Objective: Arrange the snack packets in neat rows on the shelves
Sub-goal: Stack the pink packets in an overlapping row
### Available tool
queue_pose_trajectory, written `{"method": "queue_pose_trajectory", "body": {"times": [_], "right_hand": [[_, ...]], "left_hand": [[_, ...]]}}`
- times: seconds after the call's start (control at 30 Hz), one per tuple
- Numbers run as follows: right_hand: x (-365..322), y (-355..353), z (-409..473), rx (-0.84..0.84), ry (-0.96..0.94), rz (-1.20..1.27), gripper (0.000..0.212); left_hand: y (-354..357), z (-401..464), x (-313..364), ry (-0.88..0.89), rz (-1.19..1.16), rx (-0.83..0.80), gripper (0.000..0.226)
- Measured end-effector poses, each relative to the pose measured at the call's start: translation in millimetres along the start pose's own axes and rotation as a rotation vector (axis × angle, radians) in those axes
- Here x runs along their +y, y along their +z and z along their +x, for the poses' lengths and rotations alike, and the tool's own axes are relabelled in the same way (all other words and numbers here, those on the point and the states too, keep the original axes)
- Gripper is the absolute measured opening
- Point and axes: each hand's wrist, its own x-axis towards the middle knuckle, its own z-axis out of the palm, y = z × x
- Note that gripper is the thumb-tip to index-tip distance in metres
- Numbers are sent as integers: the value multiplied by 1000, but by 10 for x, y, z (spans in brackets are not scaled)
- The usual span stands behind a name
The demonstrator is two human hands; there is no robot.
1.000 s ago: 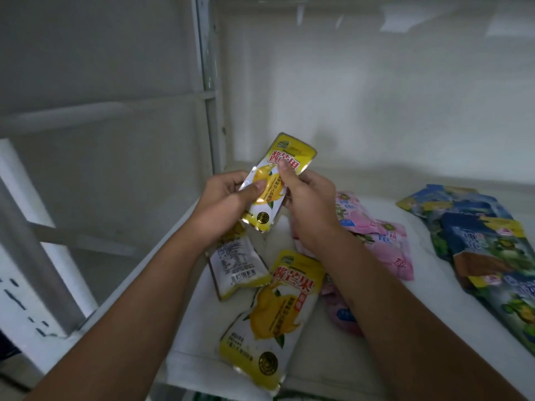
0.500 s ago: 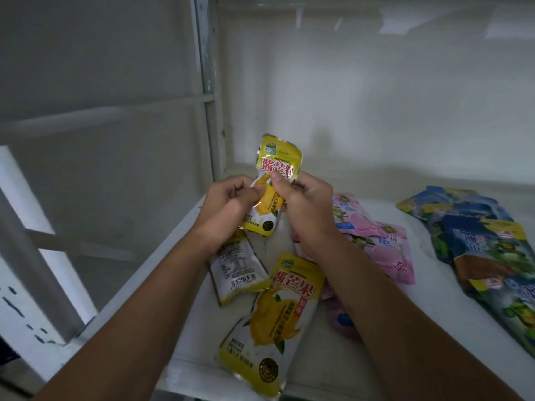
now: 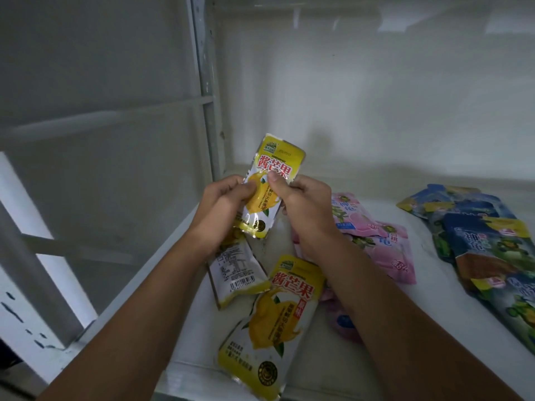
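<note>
The white shelf carries blue packets at right, pink packets at centre and two yellow packets near the front edge; open room remains along the back wall. Above them, the left hand and right hand each pinch the held yellow packet at its side edges, upright. Judged light, limp and glossy, it likely slips; grip the sealed margins.

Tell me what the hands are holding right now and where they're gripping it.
Both hold one yellow mango packet: the left hand pinches its left edge, the right hand its right edge, thumbs on the front.
</note>
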Motion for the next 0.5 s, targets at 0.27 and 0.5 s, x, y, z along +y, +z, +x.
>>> {"method": "queue_pose_trajectory", "body": {"times": [0.27,0.5], "right_hand": [[19,72,-43,-52,50,3,37],[77,101,-44,-118,22,-179,53]], "left_hand": [[10,13,-17,-24,-25,44,17],[31,2,-1,-107,-27,102,13]]}}
